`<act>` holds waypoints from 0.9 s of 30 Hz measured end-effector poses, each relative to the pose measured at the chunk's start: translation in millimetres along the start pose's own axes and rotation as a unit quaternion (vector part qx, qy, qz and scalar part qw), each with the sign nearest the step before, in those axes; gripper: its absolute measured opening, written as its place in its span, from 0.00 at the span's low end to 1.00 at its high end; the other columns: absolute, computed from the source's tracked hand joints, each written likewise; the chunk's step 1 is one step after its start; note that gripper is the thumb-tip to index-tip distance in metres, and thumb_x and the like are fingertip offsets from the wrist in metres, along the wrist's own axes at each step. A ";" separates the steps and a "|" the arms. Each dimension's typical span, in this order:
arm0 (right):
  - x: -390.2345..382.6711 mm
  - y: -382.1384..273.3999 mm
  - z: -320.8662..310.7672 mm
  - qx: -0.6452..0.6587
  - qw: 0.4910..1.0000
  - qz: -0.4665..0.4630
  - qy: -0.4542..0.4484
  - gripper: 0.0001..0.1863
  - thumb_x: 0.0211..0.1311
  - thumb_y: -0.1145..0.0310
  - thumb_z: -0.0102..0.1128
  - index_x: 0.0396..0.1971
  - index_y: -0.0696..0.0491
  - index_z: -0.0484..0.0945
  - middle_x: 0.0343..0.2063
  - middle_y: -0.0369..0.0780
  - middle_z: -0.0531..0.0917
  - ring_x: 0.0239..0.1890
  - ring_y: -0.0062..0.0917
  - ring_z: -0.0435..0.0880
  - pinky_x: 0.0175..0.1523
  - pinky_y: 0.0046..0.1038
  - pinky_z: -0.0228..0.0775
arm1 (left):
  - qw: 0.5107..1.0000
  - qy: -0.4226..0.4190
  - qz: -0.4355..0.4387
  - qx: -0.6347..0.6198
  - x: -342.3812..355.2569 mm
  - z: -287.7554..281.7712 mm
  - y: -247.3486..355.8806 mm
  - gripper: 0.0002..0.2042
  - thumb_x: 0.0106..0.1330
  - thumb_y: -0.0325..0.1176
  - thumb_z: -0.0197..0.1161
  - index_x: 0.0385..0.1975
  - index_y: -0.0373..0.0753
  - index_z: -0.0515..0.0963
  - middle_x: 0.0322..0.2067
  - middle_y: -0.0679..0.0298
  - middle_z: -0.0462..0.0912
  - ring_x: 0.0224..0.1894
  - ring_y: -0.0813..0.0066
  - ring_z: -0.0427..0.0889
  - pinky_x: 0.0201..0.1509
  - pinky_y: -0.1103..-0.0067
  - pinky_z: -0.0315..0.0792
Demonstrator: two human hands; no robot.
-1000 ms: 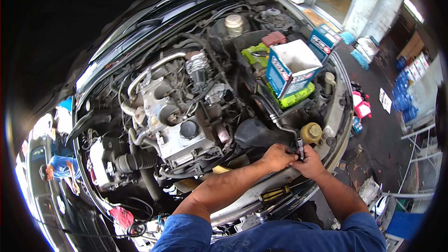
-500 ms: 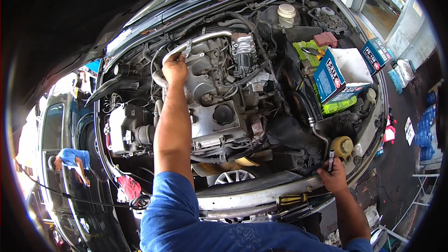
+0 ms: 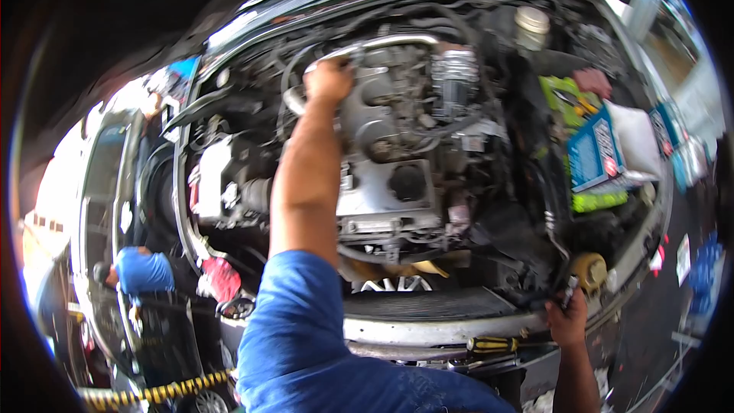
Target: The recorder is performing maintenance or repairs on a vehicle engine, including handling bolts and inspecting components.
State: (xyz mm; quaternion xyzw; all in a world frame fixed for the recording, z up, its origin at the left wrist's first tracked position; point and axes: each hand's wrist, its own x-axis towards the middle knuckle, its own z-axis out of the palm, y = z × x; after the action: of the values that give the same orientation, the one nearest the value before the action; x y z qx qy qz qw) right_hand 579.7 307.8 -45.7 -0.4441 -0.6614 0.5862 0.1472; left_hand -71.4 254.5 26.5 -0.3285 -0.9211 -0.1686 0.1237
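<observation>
Bare metal pipe (image 3: pixel 397 40) at twelve o'clock, gripped by left hand (image 3: pixel 329 80), fingers curled round it. Right hand (image 3: pixel 567 320) at four o'clock, pinching small tool (image 3: pixel 569 286). Engine (image 3: pixel 390 176) exposed; work seemingly midway.

Metal, plastic and cloth under the bonnet

Your left hand (image 3: pixel 329 80) grips a shiny bare-metal pipe (image 3: pixel 397 40); below it the engine cover (image 3: pixel 386 183) looks dull cast metal, grimy. Glossy printed cardboard on the blue box (image 3: pixel 592 154), matt black rubbery hoses (image 3: pixel 535 183), your sleeve (image 3: pixel 294 321) soft blue cloth, the small tool (image 3: pixel 569 287) in your right hand (image 3: pixel 567 320) metal.
</observation>
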 end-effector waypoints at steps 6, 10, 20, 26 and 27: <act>0.6 6.3 1.4 0.075 0.997 -0.005 0.016 0.14 0.54 0.84 0.57 0.35 0.51 0.65 0.22 0.34 0.71 0.15 0.13 0.69 0.17 0.19 0.63 | 0.987 0.092 0.022 -0.128 2.9 20.3 -23.0 0.11 0.57 0.39 0.62 0.38 0.49 0.84 0.46 0.59 0.80 0.54 0.55 0.74 0.58 0.64 0.69; 4.2 11.6 3.3 0.071 0.997 -0.004 0.014 0.13 0.55 0.83 0.56 0.35 0.52 0.65 0.22 0.34 0.71 0.14 0.13 0.68 0.17 0.17 0.62 | 0.988 0.100 0.014 -0.115 0.8 17.2 -30.2 0.11 0.55 0.36 0.61 0.37 0.49 0.85 0.45 0.59 0.81 0.54 0.56 0.74 0.60 0.64 0.67; 2.9 6.1 2.1 0.078 0.996 0.018 0.046 0.11 0.56 0.82 0.54 0.36 0.52 0.66 0.21 0.32 0.70 0.12 0.13 0.65 0.15 0.17 0.62 | 0.988 0.083 -0.003 -0.129 -4.5 13.0 -11.0 0.10 0.57 0.42 0.63 0.36 0.51 0.85 0.41 0.61 0.84 0.51 0.59 0.76 0.59 0.63 0.64; 4.8 15.6 -7.5 0.067 0.997 0.028 0.020 0.17 0.56 0.82 0.56 0.44 0.54 0.65 0.25 0.34 0.73 0.15 0.13 0.68 0.16 0.16 0.63 | 0.988 0.087 -0.010 -0.131 -4.8 13.0 -8.1 0.10 0.55 0.40 0.65 0.35 0.48 0.85 0.40 0.53 0.83 0.48 0.54 0.79 0.57 0.65 0.69; 4.9 18.6 -8.9 0.066 0.997 0.027 0.020 0.17 0.56 0.82 0.56 0.44 0.54 0.65 0.25 0.34 0.73 0.15 0.13 0.68 0.16 0.16 0.63 | 0.987 0.087 -0.010 -0.132 -5.1 14.0 -6.9 0.10 0.55 0.40 0.65 0.35 0.48 0.85 0.40 0.53 0.83 0.48 0.54 0.79 0.57 0.65 0.69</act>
State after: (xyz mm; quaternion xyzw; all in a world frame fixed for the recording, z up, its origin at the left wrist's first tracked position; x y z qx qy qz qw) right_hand 591.0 315.7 -61.8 -0.4634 -0.6057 0.6231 0.1736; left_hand -73.7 252.1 10.4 -0.3166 -0.8799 -0.3178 0.1567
